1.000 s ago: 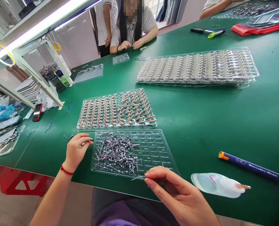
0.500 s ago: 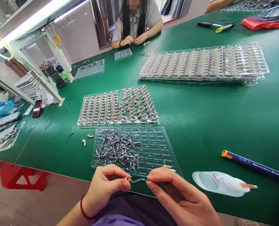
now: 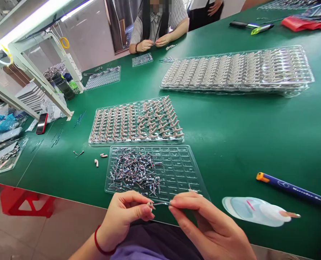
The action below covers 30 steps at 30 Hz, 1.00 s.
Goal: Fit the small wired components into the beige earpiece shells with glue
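Between the thumb and forefinger of my left hand (image 3: 129,213) is a small beige earbud shell (image 3: 150,204), mostly covered by the fingertips. My right hand (image 3: 206,220) pinches the far end of a thin wire (image 3: 161,203) that runs across to the shell; whatever sits at that end is hidden. Both hands are over the near edge of a clear compartment tray (image 3: 180,162), whose left half carries a heap of small wired parts (image 3: 134,171). Behind it, another clear tray (image 3: 137,143) holds rows of beige earbud shells (image 3: 114,124).
Two loose shells (image 3: 96,163) lie left of the near tray. To the right are a squeeze bottle (image 3: 254,211) and a dark blue pen-like tool (image 3: 293,189). Stacked filled trays (image 3: 236,70) stand farther back. A co-worker (image 3: 159,27) sits across the green table (image 3: 220,126).
The wire between my hands has gone from curved to nearly straight. My left hand has shifted slightly right. At the back, part of a standing person has come into view.
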Available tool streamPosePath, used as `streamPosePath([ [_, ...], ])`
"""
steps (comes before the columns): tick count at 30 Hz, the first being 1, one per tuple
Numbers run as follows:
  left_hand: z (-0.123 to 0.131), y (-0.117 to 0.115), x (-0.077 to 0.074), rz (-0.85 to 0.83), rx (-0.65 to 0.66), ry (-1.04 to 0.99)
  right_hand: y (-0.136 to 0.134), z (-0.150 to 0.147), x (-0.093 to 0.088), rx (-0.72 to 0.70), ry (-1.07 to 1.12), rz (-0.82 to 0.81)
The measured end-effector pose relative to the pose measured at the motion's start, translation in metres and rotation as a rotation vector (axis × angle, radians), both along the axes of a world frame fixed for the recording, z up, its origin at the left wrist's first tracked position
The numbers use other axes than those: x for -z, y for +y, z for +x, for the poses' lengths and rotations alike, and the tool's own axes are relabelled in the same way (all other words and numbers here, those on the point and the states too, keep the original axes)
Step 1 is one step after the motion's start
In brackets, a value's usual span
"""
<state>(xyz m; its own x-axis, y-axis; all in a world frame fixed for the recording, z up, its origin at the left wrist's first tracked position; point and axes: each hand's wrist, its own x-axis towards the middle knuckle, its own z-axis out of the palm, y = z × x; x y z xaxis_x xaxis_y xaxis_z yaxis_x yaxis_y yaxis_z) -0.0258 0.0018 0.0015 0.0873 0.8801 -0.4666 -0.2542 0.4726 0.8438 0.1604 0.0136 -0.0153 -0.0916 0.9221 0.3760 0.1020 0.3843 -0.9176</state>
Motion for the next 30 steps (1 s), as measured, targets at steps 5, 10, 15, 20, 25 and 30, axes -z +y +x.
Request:
streamPosePath([
  [5, 0.0003, -0.0007, -0.001, -0.012, -0.008, -0.016, 0.0021, -0.0011, 0.0006, -0.019, -0.03, 0.009],
  [10, 0.0008, 0.0005, -0.0029, -0.005, -0.018, -0.026, 0.0024, -0.0004, 0.001, -0.029, -0.051, 0.015],
  [15, -0.0014, -0.0004, -0.0021, 0.027, 0.004, -0.009, 0.0042, 0.0007, -0.0024, -0.03, -0.079, 0.056],
  [20, -0.0022, 0.0001, -0.0026, 0.062, 0.019, 0.01, 0.0034, 0.0023, -0.0016, -0.046, -0.13, 0.111],
  [25, -0.0029, 0.0012, -0.0015, 0.08, 0.038, 0.028, 0.0027, 0.0027, -0.0026, -0.065, -0.156, 0.139],
  [30, -0.0036, 0.0007, -0.0014, 0.082, 0.099, 0.042, 0.0028, 0.0032, -0.0068, -0.103, -0.15, 0.143],
])
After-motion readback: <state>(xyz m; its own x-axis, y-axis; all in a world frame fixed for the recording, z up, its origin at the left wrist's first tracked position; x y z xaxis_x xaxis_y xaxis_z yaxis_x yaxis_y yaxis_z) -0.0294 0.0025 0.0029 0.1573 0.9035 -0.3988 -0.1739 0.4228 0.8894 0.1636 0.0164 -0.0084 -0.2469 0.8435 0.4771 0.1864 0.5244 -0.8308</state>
